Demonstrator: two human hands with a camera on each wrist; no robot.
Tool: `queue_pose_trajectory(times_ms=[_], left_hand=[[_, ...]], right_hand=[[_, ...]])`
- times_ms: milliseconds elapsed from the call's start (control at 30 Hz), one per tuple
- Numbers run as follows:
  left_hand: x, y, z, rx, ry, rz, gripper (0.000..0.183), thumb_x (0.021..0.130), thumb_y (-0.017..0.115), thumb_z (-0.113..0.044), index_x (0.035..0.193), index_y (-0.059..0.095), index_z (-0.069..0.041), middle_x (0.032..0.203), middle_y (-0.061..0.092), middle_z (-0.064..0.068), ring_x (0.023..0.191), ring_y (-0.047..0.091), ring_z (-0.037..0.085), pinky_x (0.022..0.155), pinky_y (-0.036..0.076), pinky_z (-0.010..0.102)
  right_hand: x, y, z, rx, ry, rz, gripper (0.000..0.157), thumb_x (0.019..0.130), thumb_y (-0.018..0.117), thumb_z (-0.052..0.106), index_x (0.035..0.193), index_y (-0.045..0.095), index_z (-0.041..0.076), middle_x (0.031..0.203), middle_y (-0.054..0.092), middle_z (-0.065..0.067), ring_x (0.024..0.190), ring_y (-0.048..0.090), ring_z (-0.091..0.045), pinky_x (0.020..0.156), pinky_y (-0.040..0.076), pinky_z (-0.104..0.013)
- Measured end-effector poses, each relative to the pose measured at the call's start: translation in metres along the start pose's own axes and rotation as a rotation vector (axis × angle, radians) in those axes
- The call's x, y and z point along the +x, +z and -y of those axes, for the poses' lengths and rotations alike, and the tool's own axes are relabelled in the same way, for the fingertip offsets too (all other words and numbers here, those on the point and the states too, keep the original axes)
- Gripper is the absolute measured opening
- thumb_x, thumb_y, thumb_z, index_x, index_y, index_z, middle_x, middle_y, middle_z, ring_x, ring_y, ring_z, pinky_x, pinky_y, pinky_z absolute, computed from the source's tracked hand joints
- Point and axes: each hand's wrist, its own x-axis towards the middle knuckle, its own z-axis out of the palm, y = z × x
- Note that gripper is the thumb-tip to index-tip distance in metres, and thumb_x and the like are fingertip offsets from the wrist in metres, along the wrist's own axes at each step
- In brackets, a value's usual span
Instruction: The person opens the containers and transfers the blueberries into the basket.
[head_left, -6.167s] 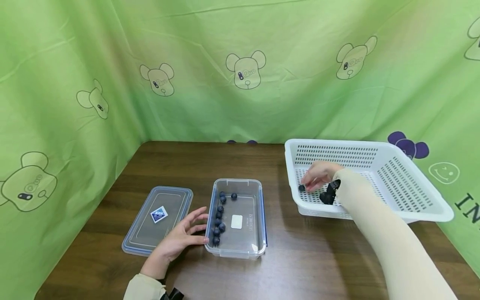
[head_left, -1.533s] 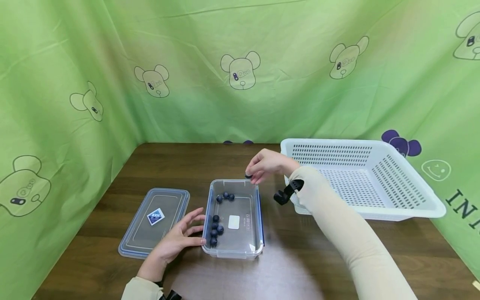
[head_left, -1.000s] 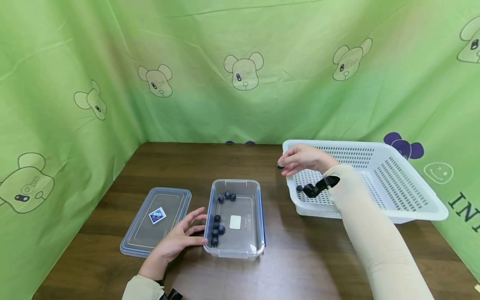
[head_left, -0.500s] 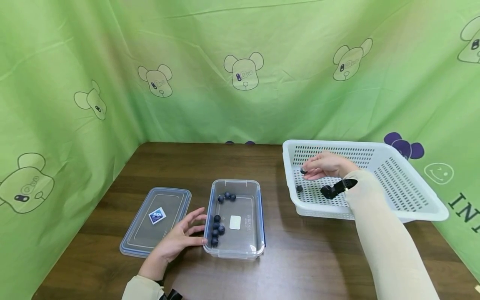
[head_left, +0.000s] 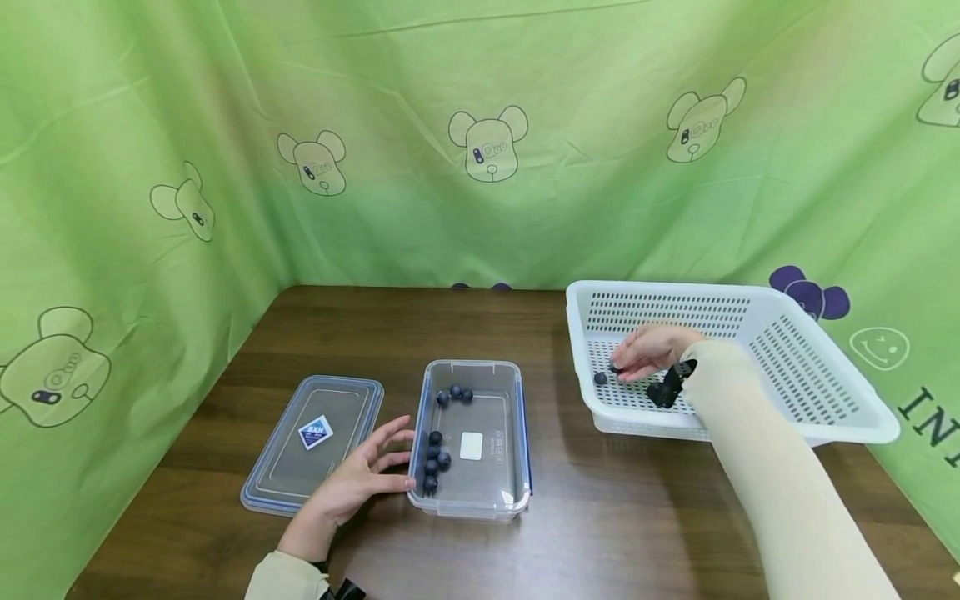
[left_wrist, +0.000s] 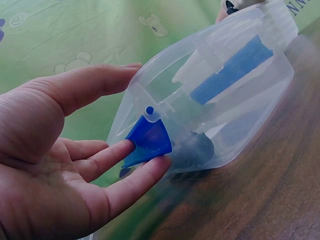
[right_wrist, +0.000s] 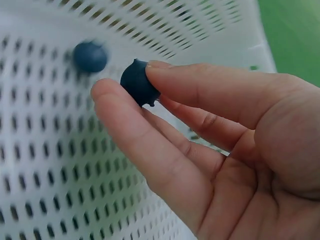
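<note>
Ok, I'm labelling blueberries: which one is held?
The blueberry pinched in the right hand; its neighbour lies loose in the white basket, other blueberries in the clear box.

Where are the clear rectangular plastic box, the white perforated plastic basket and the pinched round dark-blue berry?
Clear box [head_left: 483,418]: head view, bare floor.
White basket [head_left: 806,367]: head view, right wall.
Pinched berry [right_wrist: 137,82]: right wrist view, exposed middle.

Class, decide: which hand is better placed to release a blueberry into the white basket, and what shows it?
Probably the right hand: it pinches a blueberry inside the white basket. The left hand is farther away, touching the clear container.
</note>
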Motion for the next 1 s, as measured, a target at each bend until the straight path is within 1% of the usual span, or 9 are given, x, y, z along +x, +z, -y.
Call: queue_pose_trajectory(times_ms=[67, 167, 267, 333, 433, 700, 800, 900, 1000], left_hand=[[-0.0005, 0.0001, -0.0001, -0.002, 0.004, 0.004, 0.093, 0.083, 0.077, -0.001, 0.153, 0.016, 0.008, 0.144, 0.034, 0.027, 0.123, 0.05, 0.034, 0.091, 0.051, 0.03], [-0.0013, 0.0006, -0.0006, -0.011, 0.013, 0.011, 0.092, 0.083, 0.076, 0.0, 0.153, 0.016, 0.008, 0.145, 0.033, 0.029, 0.124, 0.049, 0.036, 0.091, 0.051, 0.029], [-0.0015, 0.0009, -0.0011, -0.01, 0.015, 0.012, 0.092, 0.084, 0.076, -0.001, 0.153, 0.016, 0.008, 0.145, 0.033, 0.029, 0.124, 0.049, 0.036, 0.091, 0.052, 0.03], [-0.0009, 0.0009, -0.0012, -0.01, 0.008, 0.008, 0.092, 0.084, 0.076, -0.001, 0.153, 0.017, 0.008, 0.144, 0.034, 0.028, 0.124, 0.049, 0.036, 0.091, 0.052, 0.03], [0.0003, 0.0008, -0.0011, -0.007, -0.006, 0.001, 0.092, 0.083, 0.077, -0.001, 0.153, 0.017, 0.007, 0.144, 0.035, 0.025, 0.124, 0.049, 0.035, 0.09, 0.052, 0.03], [-0.0004, 0.0007, -0.0014, -0.002, -0.02, -0.004, 0.094, 0.083, 0.078, -0.002, 0.154, 0.017, 0.007, 0.145, 0.032, 0.028, 0.125, 0.048, 0.036, 0.091, 0.051, 0.03], [-0.0007, 0.0009, -0.0017, -0.008, -0.027, -0.006, 0.094, 0.083, 0.077, -0.002, 0.154, 0.017, 0.006, 0.145, 0.032, 0.028, 0.125, 0.049, 0.035, 0.092, 0.051, 0.029], [-0.0009, 0.0008, -0.0018, -0.013, -0.022, -0.003, 0.093, 0.083, 0.077, -0.001, 0.154, 0.017, 0.007, 0.145, 0.033, 0.027, 0.124, 0.049, 0.034, 0.091, 0.051, 0.029], [-0.001, 0.0002, -0.0015, -0.015, 0.0, 0.005, 0.093, 0.083, 0.077, -0.001, 0.153, 0.016, 0.008, 0.144, 0.033, 0.028, 0.123, 0.05, 0.035, 0.091, 0.051, 0.029]], right_hand=[[0.003, 0.0011, -0.0025, -0.037, 0.032, 0.0, 0.01, 0.095, 0.056, -0.009, 0.096, 0.065, -0.005, 0.083, 0.07, -0.012, 0.076, 0.07, -0.019, 0.078, 0.059, -0.031], [0.0061, 0.0033, -0.0043, -0.103, 0.071, 0.009, 0.011, 0.095, 0.056, -0.007, 0.092, 0.065, -0.002, 0.08, 0.069, -0.011, 0.074, 0.07, -0.017, 0.075, 0.059, -0.029], [0.0078, 0.0046, -0.0043, -0.155, 0.089, 0.017, 0.012, 0.097, 0.055, -0.004, 0.092, 0.065, 0.001, 0.077, 0.069, -0.01, 0.073, 0.069, -0.016, 0.073, 0.059, -0.027], [0.0084, 0.0048, -0.0042, -0.183, 0.087, 0.02, 0.012, 0.098, 0.054, -0.003, 0.093, 0.064, 0.001, 0.077, 0.068, -0.009, 0.072, 0.069, -0.015, 0.072, 0.059, -0.026], [0.0091, 0.0038, -0.0042, -0.186, 0.091, 0.007, 0.011, 0.098, 0.055, -0.002, 0.094, 0.065, 0.0, 0.076, 0.067, -0.01, 0.07, 0.069, -0.016, 0.071, 0.059, -0.027], [0.0082, 0.0019, -0.0055, -0.166, 0.087, 0.015, 0.009, 0.098, 0.055, -0.002, 0.098, 0.064, -0.001, 0.078, 0.068, -0.012, 0.073, 0.069, -0.018, 0.072, 0.059, -0.03], [0.0073, 0.001, -0.0057, -0.155, 0.085, 0.006, 0.008, 0.098, 0.055, -0.001, 0.101, 0.063, -0.002, 0.079, 0.068, -0.013, 0.073, 0.069, -0.019, 0.072, 0.059, -0.03], [0.0043, 0.0014, -0.0036, -0.159, 0.073, 0.009, 0.011, 0.098, 0.055, 0.0, 0.106, 0.061, -0.004, 0.079, 0.068, -0.013, 0.074, 0.069, -0.018, 0.073, 0.059, -0.029], [0.0008, 0.0029, 0.0009, -0.144, 0.059, 0.001, 0.014, 0.098, 0.055, 0.001, 0.11, 0.058, -0.006, 0.08, 0.067, -0.013, 0.074, 0.068, -0.018, 0.073, 0.059, -0.029]])
